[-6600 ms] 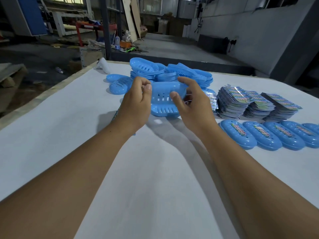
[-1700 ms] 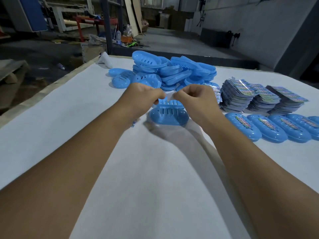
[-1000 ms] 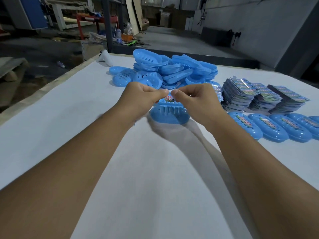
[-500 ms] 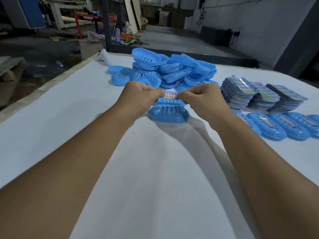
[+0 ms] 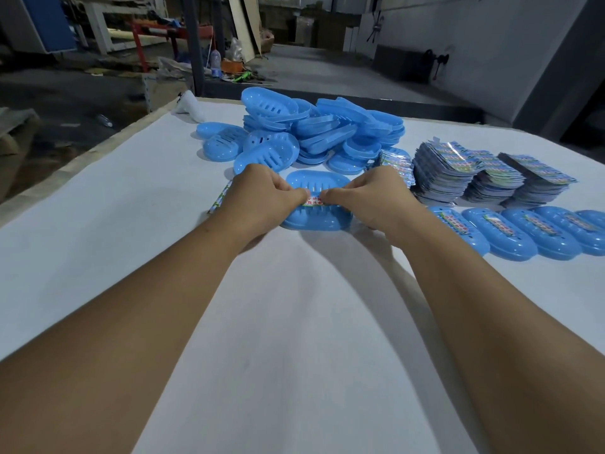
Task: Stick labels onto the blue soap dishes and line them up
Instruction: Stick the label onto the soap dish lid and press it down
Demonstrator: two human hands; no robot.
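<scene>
Two hands meet over one blue soap dish (image 5: 316,221) that sits on the white worktop (image 5: 294,339), a little in from the far edge and just in front of the heap of unlabelled dishes (image 5: 314,132). The left hand (image 5: 265,198) and the right hand (image 5: 370,196) each have fingers curled, pinching one end of a small printed label (image 5: 313,200) held just above the dish; whether it already touches the plastic is hidden by the fingers.

Judging by its look, the dish is light, stiff, smooth moulded plastic, so it may skid under a push; holding it by its rounded ends or rim seems safest. The label looks thin and floppy, best kept taut by its two short ends, as now.

Its long axis runs left to right across the worktop, slotted face up, and the label lies along that same line. The finished row of labelled dishes (image 5: 537,234) towards the right edge has its long axes slanting from near right to far left, side by side. Stacks of spare labels (image 5: 484,172) stand behind that row.
</scene>
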